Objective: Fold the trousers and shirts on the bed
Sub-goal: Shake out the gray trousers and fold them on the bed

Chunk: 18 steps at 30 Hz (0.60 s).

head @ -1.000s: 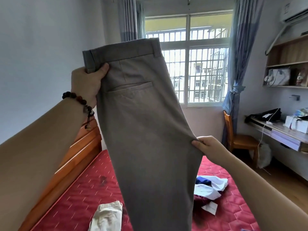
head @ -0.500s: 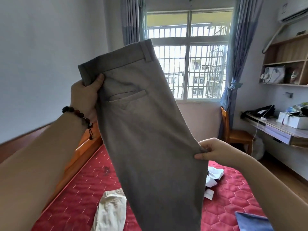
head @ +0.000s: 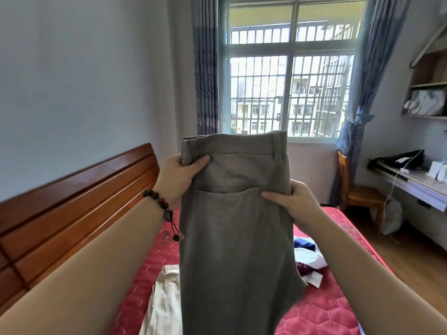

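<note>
Trousers (head: 232, 238), grey, hang in the air above the red bed (head: 321, 317), held up in front of the person with the back pocket facing the camera. The left hand (head: 180, 176) pinches the waistband corner, thumb on the near face and fingers hidden behind the cloth. The right hand (head: 294, 201) pinches the opposite edge lower down, level with the pocket, thumb laid flat across the fabric. Both grips are closed on the cloth, apparently to keep the two legs stacked so the garment hangs as one narrow panel, ready to be laid down and folded.

The long axis runs straight down from the grips: waistband on top, level with the windowsill behind, legs dropping below the grips and out of view at the bottom edge. Below and left of the left grip lies a cream garment (head: 164, 303) on the bed; below the right grip sits a heap of white and blue clothes (head: 309, 257), not yet folded.
</note>
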### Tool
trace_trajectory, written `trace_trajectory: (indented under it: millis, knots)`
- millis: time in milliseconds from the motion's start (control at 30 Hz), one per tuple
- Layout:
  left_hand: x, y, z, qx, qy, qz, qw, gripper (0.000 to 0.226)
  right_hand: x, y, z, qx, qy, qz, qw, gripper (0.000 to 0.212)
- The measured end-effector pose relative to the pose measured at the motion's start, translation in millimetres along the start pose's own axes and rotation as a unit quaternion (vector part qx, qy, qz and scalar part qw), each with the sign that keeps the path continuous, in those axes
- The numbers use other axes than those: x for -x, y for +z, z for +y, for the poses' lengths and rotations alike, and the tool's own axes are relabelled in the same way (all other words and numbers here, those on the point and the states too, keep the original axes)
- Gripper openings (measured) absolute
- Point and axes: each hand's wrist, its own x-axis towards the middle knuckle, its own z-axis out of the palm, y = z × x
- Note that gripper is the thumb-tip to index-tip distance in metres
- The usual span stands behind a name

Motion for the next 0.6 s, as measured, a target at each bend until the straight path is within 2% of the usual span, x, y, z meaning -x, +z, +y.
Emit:
trace_trajectory:
  millis: [167,267,333,500,600]
  knots:
    - [-1.3,-18.6,-15.5,-0.072,0.011,-0.012,0.997,0.026,-9.8,-0.2,-5.8,0.051,-0.013,-0.046,0.998,0.011]
    - [1.4,-12.8,-32.1,-0.040,-0.009,-0.024,0.999,0.024,-21.0,7.5,-2.3,0.031,-0.055,-0.006,0.998,0.017]
    - [0.6,-11.9,-44.2,-0.034,-0.026,-0.031,0.999,0.027,-28.5,8.6,5.8,0.034,-0.067,0.031,0.997,0.014]
    - [-7.9,-6.1,-88.7,-0.044,-0.054,-0.040,0.997,0.024,-44.7,-3.4,41.7,0.011,-0.016,0.018,1.000,0.010]
    - [-24.9,6.1,-121.5,-0.040,-0.073,-0.033,0.996,0.018,-72.8,-15.6,66.2,0.030,-0.018,0.058,0.998,0.005]
